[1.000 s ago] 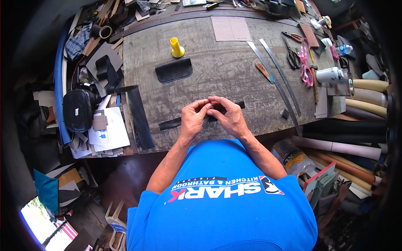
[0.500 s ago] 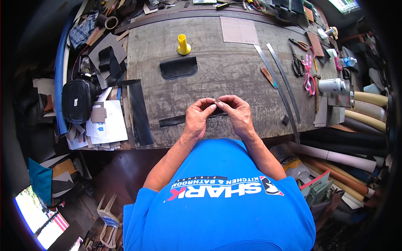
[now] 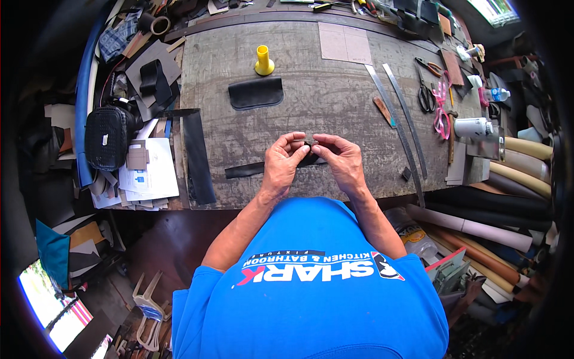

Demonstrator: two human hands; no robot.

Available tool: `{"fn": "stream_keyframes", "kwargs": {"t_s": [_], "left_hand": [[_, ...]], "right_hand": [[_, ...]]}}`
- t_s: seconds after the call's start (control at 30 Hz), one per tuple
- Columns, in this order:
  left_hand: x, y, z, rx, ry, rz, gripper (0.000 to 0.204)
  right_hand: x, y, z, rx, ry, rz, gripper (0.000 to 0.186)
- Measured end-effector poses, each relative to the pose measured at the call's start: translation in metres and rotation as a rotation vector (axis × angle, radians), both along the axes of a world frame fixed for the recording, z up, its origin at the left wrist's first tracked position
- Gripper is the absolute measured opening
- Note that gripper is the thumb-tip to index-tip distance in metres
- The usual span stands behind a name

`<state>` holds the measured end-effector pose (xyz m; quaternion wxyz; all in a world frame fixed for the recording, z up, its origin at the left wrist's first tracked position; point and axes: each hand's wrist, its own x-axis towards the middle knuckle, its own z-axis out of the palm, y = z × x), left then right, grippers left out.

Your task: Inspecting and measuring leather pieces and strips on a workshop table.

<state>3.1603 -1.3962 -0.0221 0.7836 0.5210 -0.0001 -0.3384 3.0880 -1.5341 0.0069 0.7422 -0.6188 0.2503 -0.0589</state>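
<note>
My left hand (image 3: 279, 166) and my right hand (image 3: 343, 163) meet over the near middle of the workbench, thumbs and forefingers pinched close together. Between the fingertips is the end of a narrow black strip (image 3: 244, 172), leather-like, whose other end lies on the bench and passes behind my left hand. Any smaller part at the fingertips is too tiny to make out. Beyond the hands lies a black flap-shaped piece (image 3: 256, 94) with rounded corners. A yellow flared tube (image 3: 263, 61) stands upright just behind that piece.
A wider black strip (image 3: 197, 158) lies along the bench's left side, near papers (image 3: 149, 173) and a black textured case (image 3: 107, 139). Two metal rulers (image 3: 394, 113), a cutting blade (image 3: 384, 112), scissors (image 3: 426, 99) and a white bottle (image 3: 472, 126) lie rightward. Rolled material (image 3: 472, 226) sits below right.
My fingers have loosened and spread slightly, with the left forefinger lifted a little. The pinched black strip end shows more between them. The view has shifted slightly.
</note>
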Motion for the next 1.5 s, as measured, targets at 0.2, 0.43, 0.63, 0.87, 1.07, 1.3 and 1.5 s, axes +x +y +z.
{"fn": "stream_keyframes", "kwargs": {"t_s": [0.2,0.43,0.63,0.87,1.07,1.3,1.5], "left_hand": [[0.002,-0.001,0.003,0.000,0.066,-0.021,0.031],[0.000,0.000,-0.001,0.066,0.009,-0.046,0.033],[-0.001,0.002,-0.004,0.127,-0.055,-0.071,0.034],[0.001,0.003,0.000,0.201,-0.096,-0.107,0.033],[-0.001,0.001,0.005,0.160,-0.043,-0.044,0.032],[-0.002,0.001,0.006,0.111,0.048,-0.024,0.033],[-0.002,0.003,-0.001,0.124,0.071,-0.043,0.033]], "right_hand": [[-0.002,0.001,0.004,-0.012,0.047,-0.001,0.029],[-0.003,0.001,0.002,-0.191,0.045,0.027,0.023],[-0.004,0.000,-0.002,-0.329,-0.042,0.070,0.022],[-0.003,0.001,0.000,-0.632,-0.073,0.153,0.021],[-0.006,0.003,-0.002,-0.491,-0.031,0.087,0.020],[-0.010,0.006,-0.007,-0.287,0.045,0.033,0.019],[-0.009,0.008,-0.007,-0.174,0.066,0.021,0.019]]}}
